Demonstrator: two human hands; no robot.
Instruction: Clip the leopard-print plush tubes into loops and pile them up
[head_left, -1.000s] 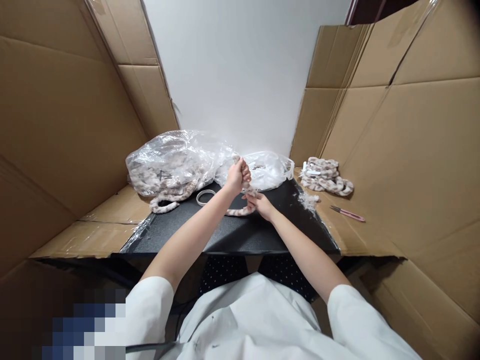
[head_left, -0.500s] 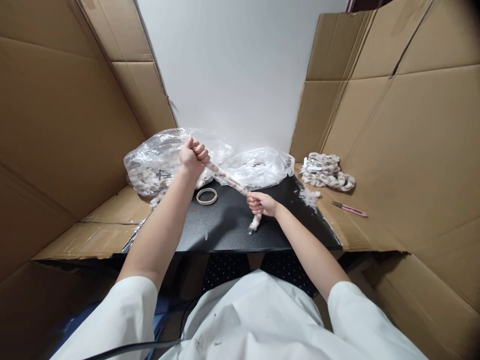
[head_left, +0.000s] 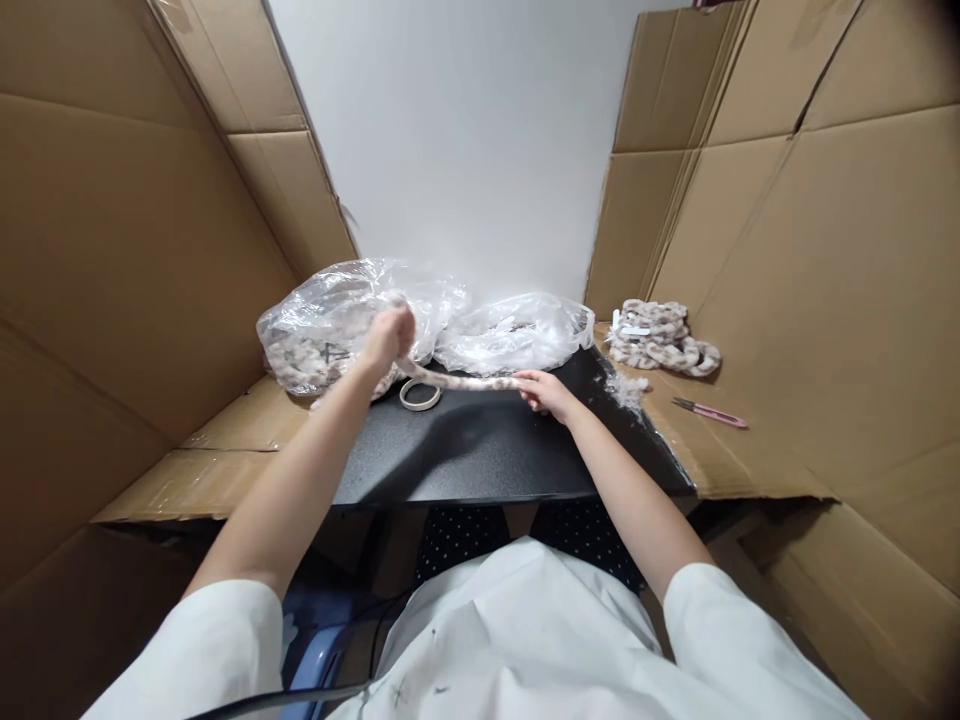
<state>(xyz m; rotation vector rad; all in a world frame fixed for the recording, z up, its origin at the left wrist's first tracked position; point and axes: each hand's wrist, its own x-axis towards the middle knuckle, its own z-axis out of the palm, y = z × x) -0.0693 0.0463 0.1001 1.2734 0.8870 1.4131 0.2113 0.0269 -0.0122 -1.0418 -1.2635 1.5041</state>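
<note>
A fluffy white-and-brown plush strip [head_left: 465, 383] hangs between my two hands, sagging a little above the black table [head_left: 480, 460]. My left hand [head_left: 391, 335] is closed in a fist around one end, in front of the large clear plastic bag [head_left: 322, 300]. With fingers pinched, my right hand [head_left: 546, 393] grips the other end near the middle of the table. Just below the strip, a roll of tape [head_left: 420, 395] lies on the table, close to my left hand.
A second plastic bag [head_left: 514, 335] lies at the back. To the right are coiled plush strips [head_left: 660, 338] with a white tag, loose fluff [head_left: 628, 388] and pink-handled thread snips [head_left: 710, 412]. Cardboard walls [head_left: 840, 300] stand on both sides.
The strip has gone from taut and slanting to slack and nearly level. My left hand has come lower; my right hand now holds near the strip's end, whose tail no longer hangs below it.
</note>
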